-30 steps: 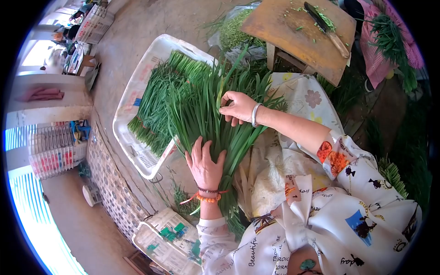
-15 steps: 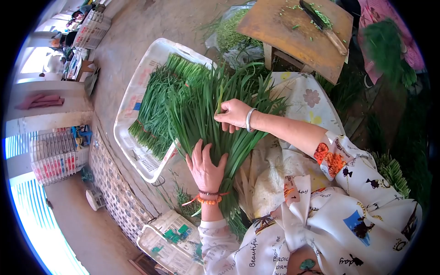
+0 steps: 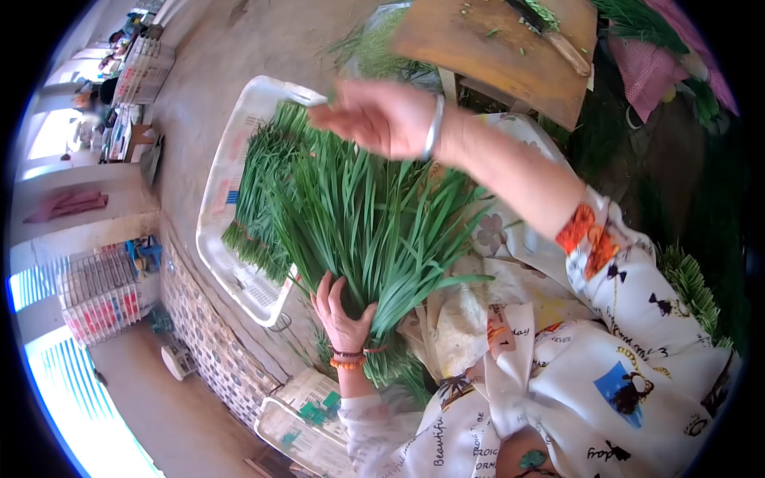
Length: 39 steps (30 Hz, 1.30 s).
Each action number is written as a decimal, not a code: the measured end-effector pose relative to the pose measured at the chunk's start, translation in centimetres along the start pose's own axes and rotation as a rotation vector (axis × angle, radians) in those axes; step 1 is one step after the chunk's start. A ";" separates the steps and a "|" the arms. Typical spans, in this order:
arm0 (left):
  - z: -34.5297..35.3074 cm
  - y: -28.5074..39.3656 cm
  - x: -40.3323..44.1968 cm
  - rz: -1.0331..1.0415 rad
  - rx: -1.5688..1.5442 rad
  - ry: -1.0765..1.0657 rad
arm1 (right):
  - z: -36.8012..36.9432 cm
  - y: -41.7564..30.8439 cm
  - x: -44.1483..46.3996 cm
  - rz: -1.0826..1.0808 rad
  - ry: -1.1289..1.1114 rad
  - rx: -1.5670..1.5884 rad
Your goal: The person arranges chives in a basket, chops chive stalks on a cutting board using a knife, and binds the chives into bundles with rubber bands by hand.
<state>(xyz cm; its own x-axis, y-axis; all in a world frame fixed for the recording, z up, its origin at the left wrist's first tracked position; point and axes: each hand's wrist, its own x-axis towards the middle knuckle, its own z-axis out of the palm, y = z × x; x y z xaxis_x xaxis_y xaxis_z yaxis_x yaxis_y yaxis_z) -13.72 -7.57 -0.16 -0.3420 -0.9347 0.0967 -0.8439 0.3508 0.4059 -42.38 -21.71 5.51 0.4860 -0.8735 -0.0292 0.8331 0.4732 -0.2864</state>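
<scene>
A big bunch of garlic chives (image 3: 374,215), long flat green leaves fanned out, lies across my lap. My left hand (image 3: 341,312) curls around its lower part, the thumb over the leaves and an orange beaded bracelet at the wrist. Above the leaf tips is my right hand (image 3: 382,115), wearing a silver bangle. Motion smears its fingers, so whether a leaf is between them is unclear. Beyond the bunch, a white plastic crate (image 3: 215,239) holds tied bundles of chives (image 3: 275,175).
A low wooden table (image 3: 494,52) carries a knife (image 3: 558,44) and chopped green bits. Beside it sits a clear bag of greens (image 3: 378,52). Another person in pink checked clothing (image 3: 645,68) is at upper right. Another crate (image 3: 291,422) stands below left.
My right hand has lifted off the leaves and swung up and left, away from the bunch. My left hand keeps hold lower down. The view has shifted slightly.
</scene>
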 end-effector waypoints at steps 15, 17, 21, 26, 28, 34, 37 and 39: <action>0.0 -0.4 0.1 0.051 0.058 -0.060 | -4.1 3.3 -9.6 -0.393 0.271 -1.911; 0.0 -0.4 0.1 0.045 0.049 -0.069 | -6.1 3.0 -9.2 -0.388 0.346 -2.042; 0.1 -0.4 0.2 0.051 0.054 -0.058 | -8.2 3.3 -8.1 -0.331 0.159 -2.059; -0.1 0.0 0.4 0.049 0.074 -0.084 | -8.6 4.1 -7.7 -0.321 0.096 -2.075; 0.0 -0.2 0.3 0.040 0.072 -0.086 | -8.7 4.8 -7.7 -0.385 0.142 -2.207; -0.2 0.6 1.0 0.069 0.084 -0.074 | -7.7 4.4 -7.7 -0.627 0.597 -1.879; -0.2 0.4 0.8 0.056 0.105 -0.089 | -8.2 1.9 -8.3 -0.688 0.699 -1.858; -0.1 0.2 0.8 0.057 0.099 -0.089 | -7.3 1.0 -9.4 -0.750 0.588 -1.780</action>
<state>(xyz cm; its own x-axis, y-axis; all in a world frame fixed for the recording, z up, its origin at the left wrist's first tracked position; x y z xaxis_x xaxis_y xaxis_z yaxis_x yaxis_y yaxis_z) -14.16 -8.23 0.07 -0.4221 -0.9059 0.0346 -0.8571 0.4112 0.3104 -48.07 -13.92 -1.51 -0.2004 -0.9031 0.3797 -0.5267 -0.2275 -0.8191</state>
